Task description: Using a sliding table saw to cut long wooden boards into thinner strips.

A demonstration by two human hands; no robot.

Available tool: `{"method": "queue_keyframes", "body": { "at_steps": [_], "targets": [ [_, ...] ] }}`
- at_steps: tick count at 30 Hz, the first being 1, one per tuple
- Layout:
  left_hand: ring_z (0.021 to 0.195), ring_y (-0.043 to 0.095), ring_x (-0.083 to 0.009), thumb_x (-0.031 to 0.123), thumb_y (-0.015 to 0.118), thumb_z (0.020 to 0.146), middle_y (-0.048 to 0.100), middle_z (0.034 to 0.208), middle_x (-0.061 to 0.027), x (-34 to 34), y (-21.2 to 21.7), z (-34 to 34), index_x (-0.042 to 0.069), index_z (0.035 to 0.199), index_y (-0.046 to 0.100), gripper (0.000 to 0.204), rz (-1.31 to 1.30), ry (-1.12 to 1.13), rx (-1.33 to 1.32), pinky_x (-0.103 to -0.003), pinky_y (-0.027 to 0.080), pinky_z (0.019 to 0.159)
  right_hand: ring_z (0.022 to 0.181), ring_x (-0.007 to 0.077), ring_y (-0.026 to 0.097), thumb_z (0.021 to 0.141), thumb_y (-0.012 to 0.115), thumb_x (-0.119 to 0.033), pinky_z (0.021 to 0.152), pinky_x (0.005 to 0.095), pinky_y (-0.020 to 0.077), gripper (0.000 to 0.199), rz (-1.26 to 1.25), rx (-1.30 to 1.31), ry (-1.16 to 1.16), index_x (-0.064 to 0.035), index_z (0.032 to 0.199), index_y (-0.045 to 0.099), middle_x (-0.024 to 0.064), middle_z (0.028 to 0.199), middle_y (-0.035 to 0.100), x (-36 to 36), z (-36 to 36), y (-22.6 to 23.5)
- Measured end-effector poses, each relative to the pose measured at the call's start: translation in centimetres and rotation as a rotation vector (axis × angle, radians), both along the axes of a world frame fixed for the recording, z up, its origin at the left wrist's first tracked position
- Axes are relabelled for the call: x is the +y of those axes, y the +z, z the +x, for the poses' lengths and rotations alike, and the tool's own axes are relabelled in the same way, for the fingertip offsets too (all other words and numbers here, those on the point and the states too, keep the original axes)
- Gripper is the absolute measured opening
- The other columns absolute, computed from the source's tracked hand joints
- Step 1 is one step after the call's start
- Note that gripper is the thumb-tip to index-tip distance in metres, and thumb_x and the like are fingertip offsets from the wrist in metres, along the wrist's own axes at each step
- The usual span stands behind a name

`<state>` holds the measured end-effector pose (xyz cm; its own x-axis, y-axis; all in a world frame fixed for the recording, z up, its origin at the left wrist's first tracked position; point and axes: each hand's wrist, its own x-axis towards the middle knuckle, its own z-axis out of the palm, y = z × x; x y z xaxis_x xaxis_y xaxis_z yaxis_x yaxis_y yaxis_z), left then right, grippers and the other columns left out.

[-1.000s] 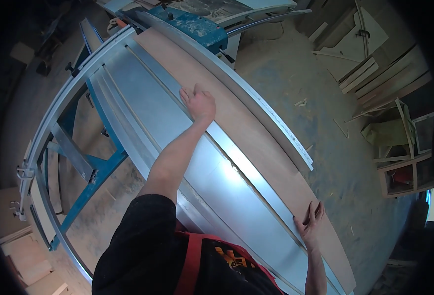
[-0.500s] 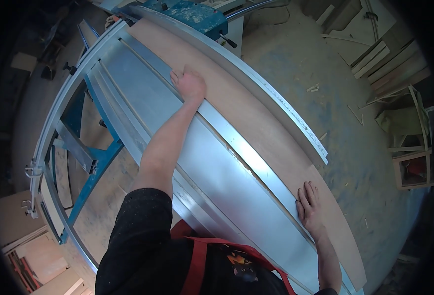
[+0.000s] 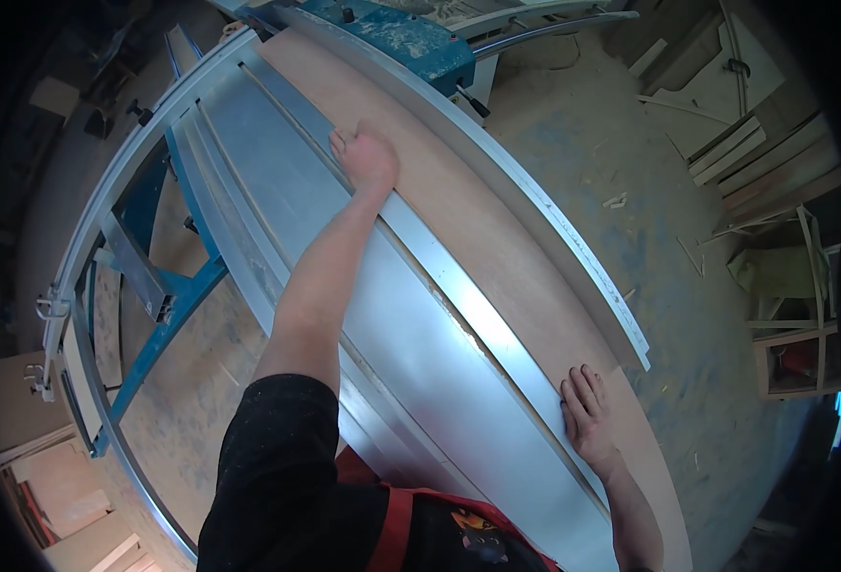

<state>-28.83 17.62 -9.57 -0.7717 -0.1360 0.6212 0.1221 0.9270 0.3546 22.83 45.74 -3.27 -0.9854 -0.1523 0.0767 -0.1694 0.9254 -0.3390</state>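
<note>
A long brown sheet-like board [image 3: 497, 234] lies lengthwise on a silvery metal machine table [image 3: 401, 315]. My left hand [image 3: 367, 160] rests on its left edge toward the far part, partly blurred. Its visible fingers are bent and slightly apart, pointing left over the edge. Nearer to me on the right, my right hand [image 3: 587, 415] lies flat on the board, fingers stretched forward and its left side by the board's edge. Along the far right side of the board runs a pale metal rail [image 3: 554, 214]. Neither hand is wrapped round anything.
A teal machine housing [image 3: 397, 43] with a black lever stands at the far end. On the left is a teal frame [image 3: 177, 305] with a curved metal rail. Wood scraps [image 3: 615, 201] litter the floor, and boards [image 3: 773, 143] lean at the right.
The view has shifted slightly, so the far housing appears farther right. My right hand sits a little farther forward along the board. My left hand remains on the board's edge.
</note>
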Motion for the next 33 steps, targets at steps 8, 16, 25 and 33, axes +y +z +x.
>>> {"method": "queue_keyframes", "body": {
  "at_steps": [8, 16, 25, 33],
  "targets": [
    [0.125, 0.052, -0.0435, 0.019, 0.059, 0.091, 0.066, 0.117, -0.0295, -2.5, 5.5, -5.7, 0.004, 0.114, 0.071, 0.029, -0.078, 0.038, -0.095, -0.049, 0.039, 0.111, 0.145, 0.0410, 0.043, 0.094, 0.065, -0.004, 0.121, 0.0530, 0.0318, 0.042, -0.011, -0.004, -0.020, 0.0001, 0.136, 0.064, 0.0210, 0.149, 0.054, -2.6, -6.0, 4.8],
    [0.132, 0.049, -0.0425, 0.015, 0.062, 0.089, 0.064, 0.121, -0.0293, -9.0, 3.2, -11.5, 0.002, 0.108, 0.070, 0.025, -0.036, 0.042, -0.110, -0.049, 0.034, 0.116, 0.144, 0.0398, 0.045, 0.094, 0.067, -0.008, 0.120, 0.0530, 0.0346, 0.041, 0.028, 0.012, -0.046, -0.0029, 0.134, 0.065, 0.0192, 0.148, 0.055, -9.7, -11.9, 3.3],
    [0.137, 0.046, -0.0451, 0.018, 0.057, 0.092, 0.061, 0.130, -0.0325, -7.6, 7.8, -12.3, 0.001, 0.125, 0.063, 0.038, 0.050, 0.031, -0.074, -0.051, 0.030, 0.119, 0.142, 0.0391, 0.047, 0.095, 0.067, -0.010, 0.119, 0.0525, 0.0369, 0.039, -0.022, 0.096, 0.006, -0.0039, 0.134, 0.064, 0.0182, 0.146, 0.056, -8.4, -18.4, 5.5],
    [0.147, 0.031, -0.0499, 0.016, 0.055, 0.092, 0.037, 0.153, -0.0398, 0.9, 8.0, 5.3, 0.003, 0.139, 0.057, 0.049, 0.239, -0.034, -0.191, -0.054, 0.020, 0.125, 0.143, 0.0355, 0.046, 0.098, 0.066, -0.015, 0.119, 0.0509, 0.0369, 0.039, -0.036, 0.192, -0.009, -0.0072, 0.136, 0.063, 0.0145, 0.147, 0.056, -12.6, -22.5, 5.3]
  ]
}}
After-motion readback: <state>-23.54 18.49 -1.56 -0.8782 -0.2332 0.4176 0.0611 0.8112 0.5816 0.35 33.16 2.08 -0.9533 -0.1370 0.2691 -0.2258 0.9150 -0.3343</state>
